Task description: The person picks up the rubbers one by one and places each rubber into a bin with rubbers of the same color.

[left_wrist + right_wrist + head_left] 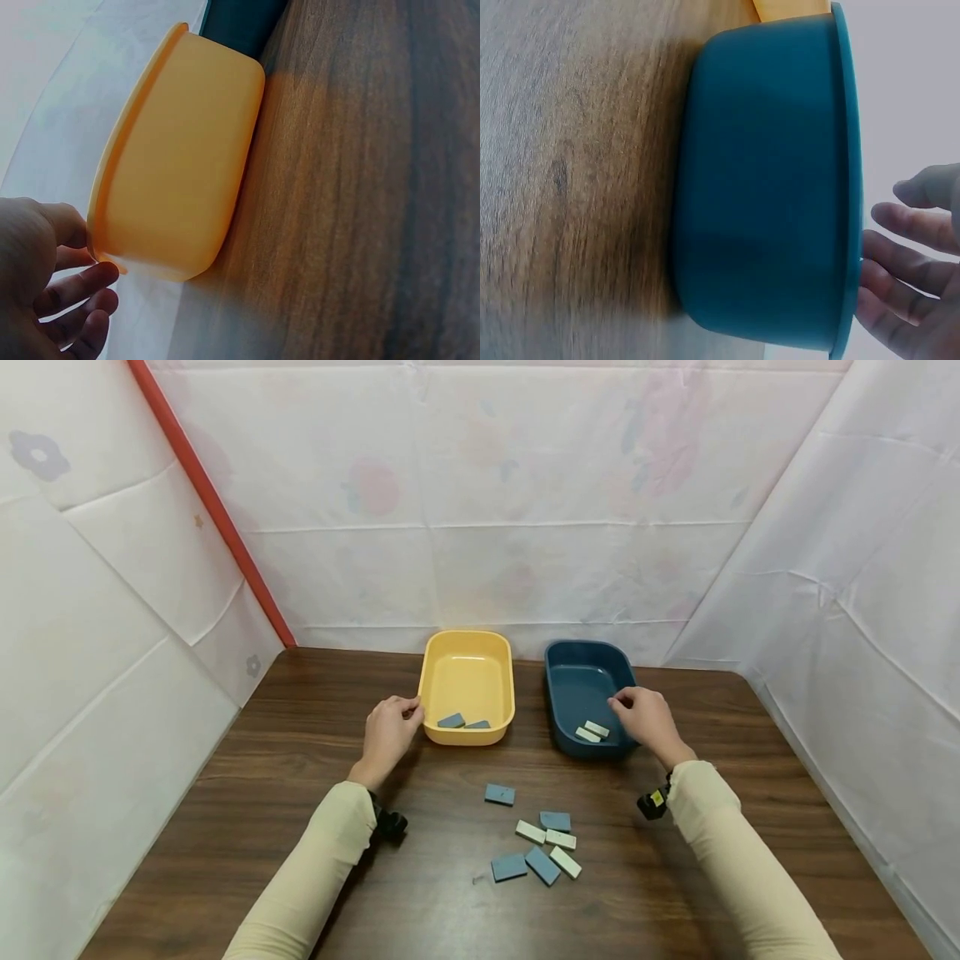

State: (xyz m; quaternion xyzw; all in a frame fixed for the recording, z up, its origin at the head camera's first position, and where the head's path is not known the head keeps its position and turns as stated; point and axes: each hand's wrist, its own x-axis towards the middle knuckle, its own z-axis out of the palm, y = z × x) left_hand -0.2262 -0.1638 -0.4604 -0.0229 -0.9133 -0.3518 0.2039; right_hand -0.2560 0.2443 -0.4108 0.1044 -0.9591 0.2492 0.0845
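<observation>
My left hand (387, 732) is at the left rim of the yellow bin (468, 737), fingers loosely bent; its fingertips (107, 271) appear to touch the rim in the left wrist view. Two blue-grey tiles, one a blue-grey tile (452, 721), lie inside that bin at the near end. Over the right side of the dark blue bin (558, 710) hovers my right hand (647, 717), its fingers loosely curled with nothing visible between them. Inside the dark blue bin are two cream tiles, including a cream tile (597, 728).
On the brown wooden table (247, 810), several blue-grey tiles, such as a blue-grey tile (509, 867), and three cream tiles, including a cream tile (566, 862), lie nearer me. White sheeting (480, 568) surrounds the back and sides.
</observation>
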